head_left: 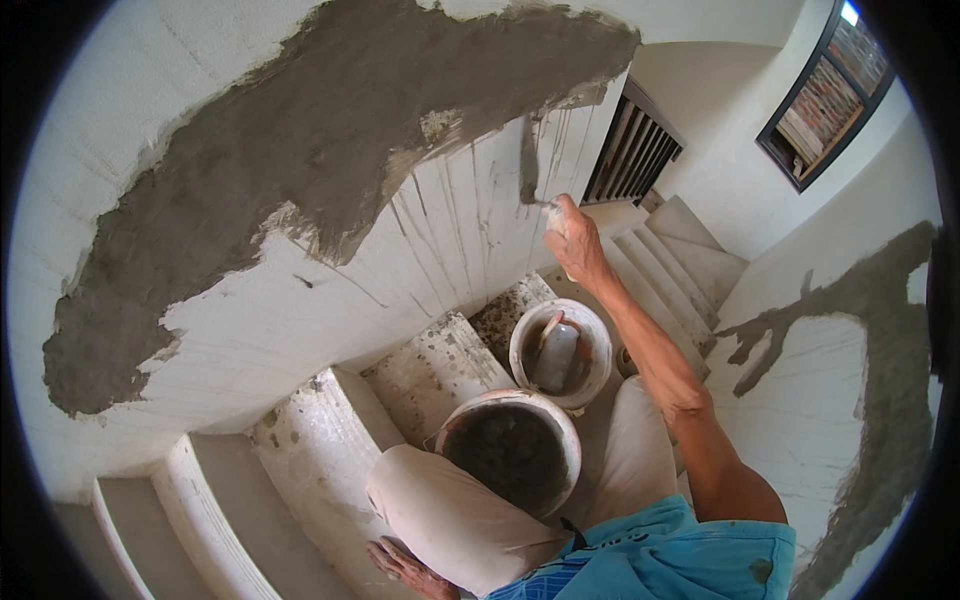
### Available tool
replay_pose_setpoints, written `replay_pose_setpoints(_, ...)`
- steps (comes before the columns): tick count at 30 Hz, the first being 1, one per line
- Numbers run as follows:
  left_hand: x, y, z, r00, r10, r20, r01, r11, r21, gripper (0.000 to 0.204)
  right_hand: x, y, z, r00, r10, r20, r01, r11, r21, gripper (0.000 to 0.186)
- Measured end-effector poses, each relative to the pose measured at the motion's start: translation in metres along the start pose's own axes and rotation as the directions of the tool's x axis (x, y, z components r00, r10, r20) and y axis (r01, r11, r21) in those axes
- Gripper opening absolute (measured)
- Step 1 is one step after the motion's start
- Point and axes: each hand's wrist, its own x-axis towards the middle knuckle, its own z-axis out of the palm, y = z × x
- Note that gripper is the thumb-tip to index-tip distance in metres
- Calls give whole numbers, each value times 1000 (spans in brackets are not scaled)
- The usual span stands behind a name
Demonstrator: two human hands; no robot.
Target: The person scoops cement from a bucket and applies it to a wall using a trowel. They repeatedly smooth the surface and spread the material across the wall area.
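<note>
My right hand [573, 240] is closed round the handle of a trowel [529, 165]. The trowel's narrow grey blade points up along the white wall, just under the lower edge of a wide patch of wet grey mortar [330, 120]. Below it, drips streak the wall. My left hand [410, 572] lies beside my left thigh, its visible fingers stretched out on the stair; nothing shows in it. Between my knees stands a bucket of dark grey mortar [508, 455]. Beyond it, a smaller bucket [519, 350] holds murky water and a greyish tool with a reddish handle.
Mortar-spotted stairs [425, 365] run along the wall, and more steps [215, 510] lie at lower left. A dark barred gate [632, 150] stands at the far end, near a framed window [828, 95]. The right wall bears another mortar patch [895, 370].
</note>
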Motion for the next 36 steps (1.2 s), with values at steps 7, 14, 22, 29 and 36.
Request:
replay_pose_setpoints(7,-1,-2,1,1000,8,-18,-9,1000,-23,91,-4,5,-7,994,81,-74,-68,986,153,28)
replay_pose_setpoints(14,-2,-6,6,1000,19,-25,-20,1000,-21,91,8,5,-4,998,41,-56,-38,998,54,33)
replay_pose_setpoints(22,-2,-7,0,999,54,0,-54,997,-63,88,-11,-13,-14,996,90,13,-91,977,192,30)
replay_pose_setpoints(29,2,-16,28,980,52,-194,-75,991,-113,76,3,-8,-4,998,46,-31,-41,991,131,30)
replay_pose_setpoints(36,4,-21,30,975,84,-206,-96,994,-50,76,-13,-29,-9,993,16,120,-44,972,231,33)
